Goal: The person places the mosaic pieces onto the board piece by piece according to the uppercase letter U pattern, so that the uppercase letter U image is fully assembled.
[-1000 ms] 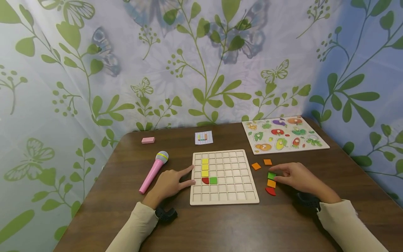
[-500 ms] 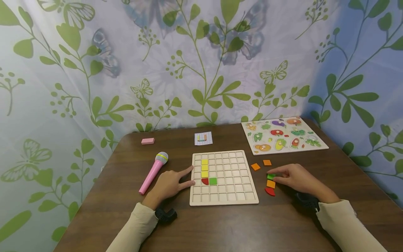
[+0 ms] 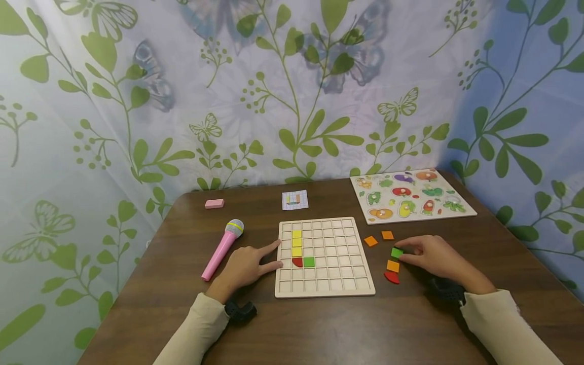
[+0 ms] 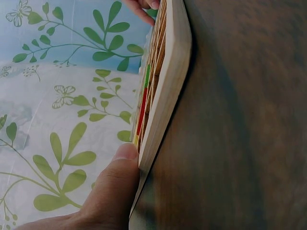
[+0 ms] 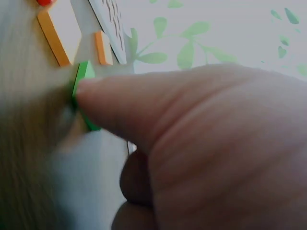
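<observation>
A wooden grid board [image 3: 337, 284] lies flat on the table. Its cells hold several yellow square tiles [image 3: 297, 242] in a column, a red quarter-round tile [image 3: 297, 262] below them, and a green square tile [image 3: 308, 262] beside the red one. At the board's left edge, my left hand [image 3: 244, 266] touches the rim with thumb and index finger extended. My right hand [image 3: 431, 256] pinches another green square tile [image 3: 396, 252] between thumb and index finger, right of the board. An orange square tile [image 3: 393, 266] and a red quarter-round tile [image 3: 392, 277] lie just nearer me.
Two orange tiles [image 3: 371, 241] lie between board and right hand. A vegetable puzzle board [image 3: 360, 200] stands at the back right. Behind the grid lies a pattern card [image 3: 295, 199]. A pink toy microphone [image 3: 221, 253] and a pink block [image 3: 214, 204] are at left.
The green tile in my right hand has shifted slightly right and away from me, apart from the orange tile it sat against. My left hand and the board have not moved.
</observation>
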`<state>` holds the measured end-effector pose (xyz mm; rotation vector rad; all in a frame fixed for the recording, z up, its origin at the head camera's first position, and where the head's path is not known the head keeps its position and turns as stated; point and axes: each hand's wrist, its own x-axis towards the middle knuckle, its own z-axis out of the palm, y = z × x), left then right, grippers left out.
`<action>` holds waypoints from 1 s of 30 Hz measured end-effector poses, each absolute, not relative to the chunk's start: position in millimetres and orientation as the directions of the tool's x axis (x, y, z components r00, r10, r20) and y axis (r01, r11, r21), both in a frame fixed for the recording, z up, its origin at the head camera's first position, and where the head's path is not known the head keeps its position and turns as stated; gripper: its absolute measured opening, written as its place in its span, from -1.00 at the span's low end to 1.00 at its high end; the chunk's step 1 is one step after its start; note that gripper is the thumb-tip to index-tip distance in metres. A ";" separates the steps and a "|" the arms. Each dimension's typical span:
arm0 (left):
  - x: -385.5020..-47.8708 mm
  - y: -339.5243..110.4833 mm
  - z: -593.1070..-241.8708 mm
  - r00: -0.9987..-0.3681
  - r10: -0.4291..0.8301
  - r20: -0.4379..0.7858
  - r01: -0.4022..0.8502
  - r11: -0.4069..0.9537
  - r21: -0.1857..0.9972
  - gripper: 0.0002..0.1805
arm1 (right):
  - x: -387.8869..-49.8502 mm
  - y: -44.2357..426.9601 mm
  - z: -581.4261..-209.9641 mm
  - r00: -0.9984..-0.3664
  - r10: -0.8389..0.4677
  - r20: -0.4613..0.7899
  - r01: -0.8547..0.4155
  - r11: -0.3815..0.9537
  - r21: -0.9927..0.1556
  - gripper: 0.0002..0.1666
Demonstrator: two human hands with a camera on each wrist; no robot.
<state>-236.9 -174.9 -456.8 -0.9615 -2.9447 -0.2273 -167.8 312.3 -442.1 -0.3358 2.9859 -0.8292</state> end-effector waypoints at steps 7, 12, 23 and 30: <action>-236.2 -175.4 -458.3 -0.808 0.584 0.078 0.589 0.798 0.128 -0.20 | -169.2 316.2 -441.7 -0.981 -0.182 0.069 -0.192 0.847 -0.495 -0.67; -236.2 -175.1 -457.9 -0.809 0.581 0.082 0.587 0.799 0.130 -0.20 | -168.8 315.4 -440.9 -0.981 -0.163 0.100 -0.191 0.865 -0.463 -0.70; -236.3 -174.9 -458.3 -0.816 0.574 0.074 0.579 0.805 0.130 -0.19 | -168.1 310.5 -439.1 -0.985 -0.160 0.064 -0.172 0.891 -0.420 -0.66; -235.9 -174.4 -457.4 -0.813 0.577 0.074 0.581 0.802 0.137 -0.19 | -168.0 311.0 -440.2 -0.982 -0.167 0.085 -0.187 0.891 -0.413 -0.68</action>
